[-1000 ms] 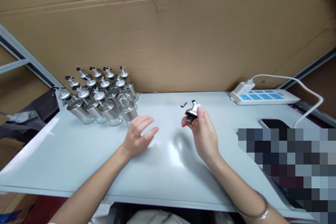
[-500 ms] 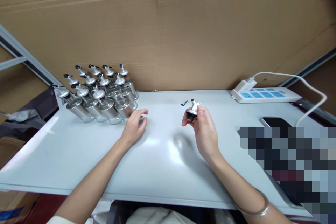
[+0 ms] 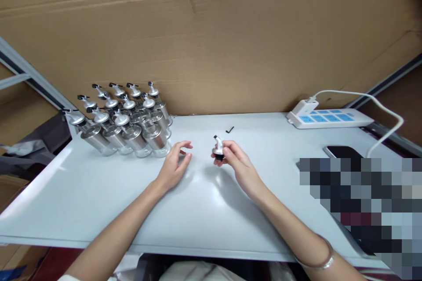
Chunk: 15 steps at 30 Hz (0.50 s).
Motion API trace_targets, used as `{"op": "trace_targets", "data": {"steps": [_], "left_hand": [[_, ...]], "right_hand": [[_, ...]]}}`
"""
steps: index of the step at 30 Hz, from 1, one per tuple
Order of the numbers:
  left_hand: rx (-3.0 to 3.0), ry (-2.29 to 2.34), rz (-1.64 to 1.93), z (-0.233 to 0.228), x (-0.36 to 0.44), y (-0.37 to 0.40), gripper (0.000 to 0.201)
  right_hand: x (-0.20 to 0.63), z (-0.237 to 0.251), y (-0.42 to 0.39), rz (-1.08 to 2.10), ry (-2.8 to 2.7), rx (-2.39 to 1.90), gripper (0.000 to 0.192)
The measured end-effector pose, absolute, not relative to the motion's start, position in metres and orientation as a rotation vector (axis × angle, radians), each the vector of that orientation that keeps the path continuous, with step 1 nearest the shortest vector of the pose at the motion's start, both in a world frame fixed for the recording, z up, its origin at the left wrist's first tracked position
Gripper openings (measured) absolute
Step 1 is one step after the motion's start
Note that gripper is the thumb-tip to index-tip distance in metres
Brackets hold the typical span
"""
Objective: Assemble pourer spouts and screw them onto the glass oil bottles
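Held above the middle of the table by my right hand (image 3: 245, 169) is a silver pour spout (image 3: 218, 149) with a black stopper base and a dark tip. My left hand (image 3: 174, 164) is empty, thumb and fingers apart, just right of the bottles. Several glass bottles with metal sleeves (image 3: 133, 138) stand grouped at the left; most carry silver spouts with black flip caps. The bottle nearest my left hand (image 3: 155, 138) has no spout on it. A small bent black piece (image 3: 230, 130) lies on the table behind the held spout.
A white power strip (image 3: 329, 118) with a plugged-in charger and cable sits at the back right of the pale table (image 3: 184, 219). A phone (image 3: 344, 152) lies in front of it, beside a pixelated area. Cardboard (image 3: 231, 44) walls off the back.
My right hand has carried the pour spout left and slightly nearer to me. My left hand has shifted a little to the right, toward it.
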State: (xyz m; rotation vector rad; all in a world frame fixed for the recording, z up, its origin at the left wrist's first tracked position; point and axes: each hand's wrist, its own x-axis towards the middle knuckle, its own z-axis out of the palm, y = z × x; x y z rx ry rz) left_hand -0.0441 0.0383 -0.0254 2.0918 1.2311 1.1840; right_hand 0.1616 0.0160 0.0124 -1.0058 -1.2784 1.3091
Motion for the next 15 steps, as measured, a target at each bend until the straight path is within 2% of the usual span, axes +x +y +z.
{"op": "trace_targets", "data": {"steps": [7,11,15], "left_hand": [[2.163,0.973,1.056,-0.028,-0.027,0.021,0.032],[2.26,0.945,1.062,-0.028,-0.027,0.021,0.021],[2.285,0.89,1.063,-0.022,-0.027,0.02,0.022]], "right_hand": [[0.158,0.002,0.015,1.678,-1.427,-0.909,0.034],[0.155,-0.004,0.016,1.668,-1.428,-0.937,0.033],[0.156,-0.004,0.015,1.58,-1.462,-0.985,0.026]]}}
